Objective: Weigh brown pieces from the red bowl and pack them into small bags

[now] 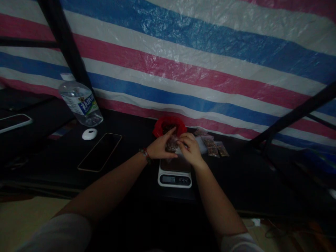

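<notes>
A small clear plastic bag (172, 145) with brownish bits in it is between my two hands, above the brown plate of a white kitchen scale (175, 179). My left hand (159, 147), with a beaded bracelet at the wrist, holds the bag from the left, thumb below and fingers above. At the bag's right edge, the fingers of my right hand (192, 149) pinch the plastic. Just behind the hands stands an open red plastic bag (159, 126) with dark contents. To the right lie filled small bags (210, 146) beside a whitish, translucent item (201, 145).
On the black table (136, 129) at left are a phone (100, 152), a white rounded case (89, 134) and a large water bottle (81, 101). Another phone (14, 121) lies far left. Striped plastic sheeting (183, 70) and dark metal bars (64, 38) rise behind.
</notes>
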The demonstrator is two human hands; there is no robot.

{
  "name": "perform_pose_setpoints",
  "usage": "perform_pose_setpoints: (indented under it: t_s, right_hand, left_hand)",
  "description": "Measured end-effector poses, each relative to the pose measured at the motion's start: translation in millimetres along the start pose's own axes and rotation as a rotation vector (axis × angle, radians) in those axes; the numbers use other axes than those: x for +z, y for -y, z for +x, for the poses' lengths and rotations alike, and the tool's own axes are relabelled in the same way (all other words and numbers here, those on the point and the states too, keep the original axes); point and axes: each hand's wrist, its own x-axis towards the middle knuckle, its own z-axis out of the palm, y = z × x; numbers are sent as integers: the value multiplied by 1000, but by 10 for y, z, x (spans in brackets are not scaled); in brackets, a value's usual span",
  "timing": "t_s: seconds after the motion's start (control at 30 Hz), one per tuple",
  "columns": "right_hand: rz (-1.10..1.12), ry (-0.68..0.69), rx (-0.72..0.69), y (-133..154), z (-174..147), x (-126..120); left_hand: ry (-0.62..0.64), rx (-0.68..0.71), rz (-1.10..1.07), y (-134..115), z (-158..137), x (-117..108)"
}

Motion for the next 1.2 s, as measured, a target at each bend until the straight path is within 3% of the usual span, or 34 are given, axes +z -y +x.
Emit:
perform_pose_setpoints:
  t_s: [0.1, 0.2, 0.4, 0.47, 0.57, 0.67, 0.83, 1.03, 1.2]
  right_hand:
    - [12, -10, 20, -22, -1, -79]
    - [63, 24, -2, -23, -2, -136]
    - [179, -123, 27, -36, -18, -121]
    - [256, -148, 114, -76, -26, -73]
    - [360, -54, 239, -147, -33, -5]
    - [365, -5, 238, -191, -27, 21]
    - [450, -89, 300, -188, -6, 20]
    - [637, -99, 341, -198, -11, 73]
    - [666, -166, 400, -260, -37, 135]
  left_hand:
    - [33, -25, -182, 87, -19, -19]
    - [54, -21, -183, 116, -22, -43]
    - [129, -87, -253, 99, -3, 8]
    - [107, -119, -269, 113, 5, 52]
    - [29, -147, -337, 152, 14, 117]
    - [13, -174, -430, 192, 14, 152]
    - [-27, -162, -395, 216, 20, 131]
    - [-60, -188, -280, 176, 22, 76]
    - [-93, -178, -331, 193, -2, 75]
